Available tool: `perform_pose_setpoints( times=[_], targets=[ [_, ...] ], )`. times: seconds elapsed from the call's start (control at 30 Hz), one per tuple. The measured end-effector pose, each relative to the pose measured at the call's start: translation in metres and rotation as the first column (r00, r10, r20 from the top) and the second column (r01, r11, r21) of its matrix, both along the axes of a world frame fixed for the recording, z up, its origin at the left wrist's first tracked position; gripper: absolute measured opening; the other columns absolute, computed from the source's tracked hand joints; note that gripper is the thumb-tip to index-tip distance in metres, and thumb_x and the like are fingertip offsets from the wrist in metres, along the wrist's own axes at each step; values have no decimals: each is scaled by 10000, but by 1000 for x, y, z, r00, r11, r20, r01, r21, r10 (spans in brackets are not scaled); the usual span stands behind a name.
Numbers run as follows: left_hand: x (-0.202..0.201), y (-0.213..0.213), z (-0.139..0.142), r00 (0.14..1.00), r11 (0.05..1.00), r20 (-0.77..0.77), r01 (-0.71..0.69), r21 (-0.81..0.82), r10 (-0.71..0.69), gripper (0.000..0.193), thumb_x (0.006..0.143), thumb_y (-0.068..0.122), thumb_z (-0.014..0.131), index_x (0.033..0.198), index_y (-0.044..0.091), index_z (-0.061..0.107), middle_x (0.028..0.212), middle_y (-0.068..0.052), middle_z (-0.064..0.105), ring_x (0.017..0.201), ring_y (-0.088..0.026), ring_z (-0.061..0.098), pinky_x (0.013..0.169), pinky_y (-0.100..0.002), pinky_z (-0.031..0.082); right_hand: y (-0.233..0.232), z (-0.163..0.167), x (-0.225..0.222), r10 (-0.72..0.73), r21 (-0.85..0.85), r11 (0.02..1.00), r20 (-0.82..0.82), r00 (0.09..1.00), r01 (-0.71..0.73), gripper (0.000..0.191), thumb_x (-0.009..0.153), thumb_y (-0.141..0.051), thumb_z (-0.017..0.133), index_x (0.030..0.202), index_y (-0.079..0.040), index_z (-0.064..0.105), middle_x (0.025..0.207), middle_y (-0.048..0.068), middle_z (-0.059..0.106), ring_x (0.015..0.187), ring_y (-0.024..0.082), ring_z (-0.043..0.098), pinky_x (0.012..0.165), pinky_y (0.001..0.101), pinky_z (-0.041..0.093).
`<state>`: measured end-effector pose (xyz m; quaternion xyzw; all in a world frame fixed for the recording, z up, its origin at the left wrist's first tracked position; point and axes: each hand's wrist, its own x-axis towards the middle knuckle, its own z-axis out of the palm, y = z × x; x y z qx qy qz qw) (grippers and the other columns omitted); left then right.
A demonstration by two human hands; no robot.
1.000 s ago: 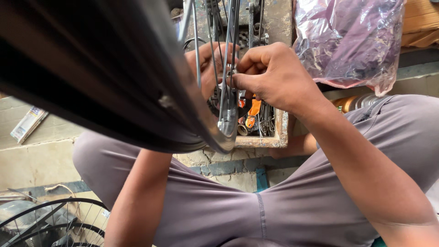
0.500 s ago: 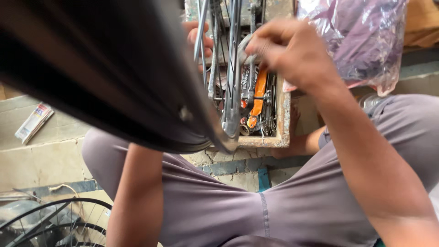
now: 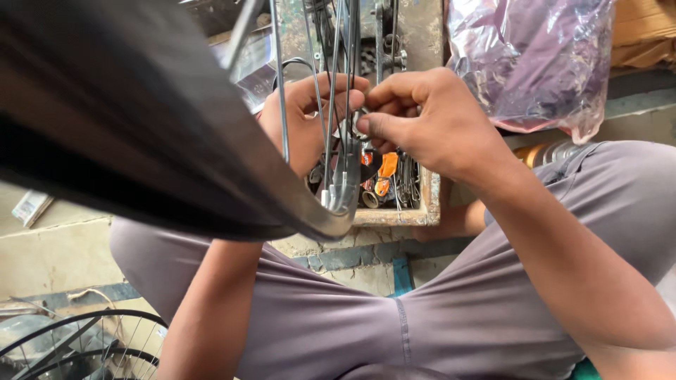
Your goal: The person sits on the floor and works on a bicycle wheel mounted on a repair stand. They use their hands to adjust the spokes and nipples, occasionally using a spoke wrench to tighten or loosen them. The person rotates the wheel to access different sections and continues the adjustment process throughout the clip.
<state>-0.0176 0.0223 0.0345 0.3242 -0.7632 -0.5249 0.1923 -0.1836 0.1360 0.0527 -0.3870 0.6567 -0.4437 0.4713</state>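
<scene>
Two grey-trousered knees fill the bottom of the frame, and a bare forearm rises from each toward the middle. At lower left, part of a second spoked wheel lies on the ground.

Sweeping from the upper left down to the centre is the dark tyre and silvery rim of a bicycle wheel, held close to the camera; its lowest point sits just left of centre. Thin steel spokes run from that rim nearly straight up the frame, so their long axis is close to vertical in the picture.

Both hands meet at these spokes, a little above centre. The right hand comes in from the right, in front of the spokes, with its fingers curled and thumb and forefinger pinched shut on a small metal piece at one spoke; what the piece is cannot be told. The left hand sits behind the spokes, to the left of the pinch, its fingers wrapped loosely toward the same point; whether it grips a spoke or only steadies it is not clear. The pinch point lies between the two, touching the right fingertips, nearer the right hand.

Beyond the hands, a worn box holds small tools and orange-handled bits. At upper right lies a crumpled clear plastic bag over something purple.
</scene>
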Motion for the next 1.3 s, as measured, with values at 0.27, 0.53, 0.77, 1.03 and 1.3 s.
perform_pose_setpoints(
  times=[0.27,0.53,0.77,1.03,1.3],
  targets=[
    [1,-5,-2,998,995,-26,52,-81,-54,223,1003,225,717,1119,45,781,868,-19,779,796,-38,656,685,-227,549,-6,-19,7,9,-38,999,92,996,-6,168,891,-101,760,1014,12,743,808,43,763,692,81,720,631,241,606],
    [3,-4,3,991,999,132,12,34,-16,228,984,234,697,1073,41,781,768,-10,750,689,-38,624,594,-239,523,-3,3,21,-58,2,998,-100,993,58,179,859,-120,765,996,-7,757,752,58,767,624,94,715,559,256,577],
    [4,-6,7,988,1000,156,23,5,-23,226,998,235,701,1088,43,777,770,-12,744,703,-37,625,605,-243,520,-3,10,26,-85,19,996,-97,992,87,159,867,-136,762,941,4,743,746,60,772,607,92,740,543,260,596],
    [-8,5,28,939,987,313,-157,27,141,209,961,247,697,942,46,755,724,13,741,466,-70,554,398,-252,431,-12,-21,0,155,-161,970,-159,975,-180,146,906,-66,727,1043,-19,740,801,49,759,709,85,736,652,269,591],
    [3,-1,32,985,994,138,-105,13,102,267,934,332,737,1011,76,728,706,55,687,550,-16,569,467,-206,424,-29,-36,-15,168,-298,927,-215,962,-228,138,946,-65,725,1074,-16,745,833,55,766,734,106,726,660,290,597]
  ],
)
